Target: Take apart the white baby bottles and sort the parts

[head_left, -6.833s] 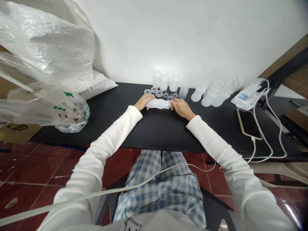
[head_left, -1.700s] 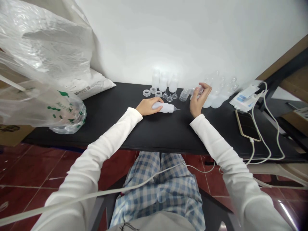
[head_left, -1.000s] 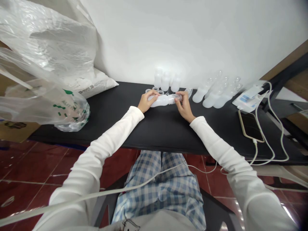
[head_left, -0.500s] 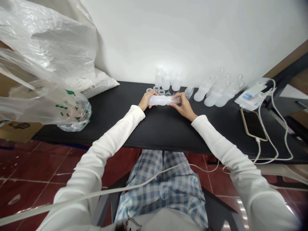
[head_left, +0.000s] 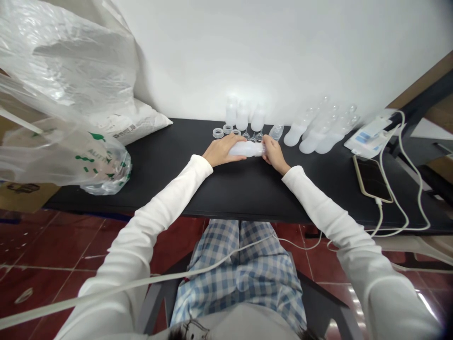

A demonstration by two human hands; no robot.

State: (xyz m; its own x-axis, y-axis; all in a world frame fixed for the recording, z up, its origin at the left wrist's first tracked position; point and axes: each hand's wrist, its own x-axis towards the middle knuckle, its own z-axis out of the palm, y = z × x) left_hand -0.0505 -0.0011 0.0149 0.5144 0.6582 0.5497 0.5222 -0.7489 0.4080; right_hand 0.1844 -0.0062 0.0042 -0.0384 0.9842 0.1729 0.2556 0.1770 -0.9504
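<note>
A frosted white baby bottle (head_left: 244, 148) lies level between my hands, just above the black table. My left hand (head_left: 223, 150) is wrapped round its base end, thumb along the near side and fingers on the far side. On the bottle's clear top end, my right hand (head_left: 273, 153) is closed, and its fingers hide most of that end. Directly behind my hands lie loose clear rings (head_left: 218, 132) and small clear nipples (head_left: 259, 136). Several frosted bottle bodies (head_left: 242, 115) stand against the wall, and a few clear caps (head_left: 276, 131) sit to their right.
Several capped bottles (head_left: 316, 136) stand at the right rear. Further right are a white-and-blue packet (head_left: 368, 140) and a phone (head_left: 372, 178) with a white cable (head_left: 419, 184). A large white sack (head_left: 81, 61) and a clear printed bag (head_left: 102, 163) occupy the left side.
My left hand has shifted right along the bottle and wraps further over it. My right hand has gone from a fingertip hold to a closed grip round the clear top.
</note>
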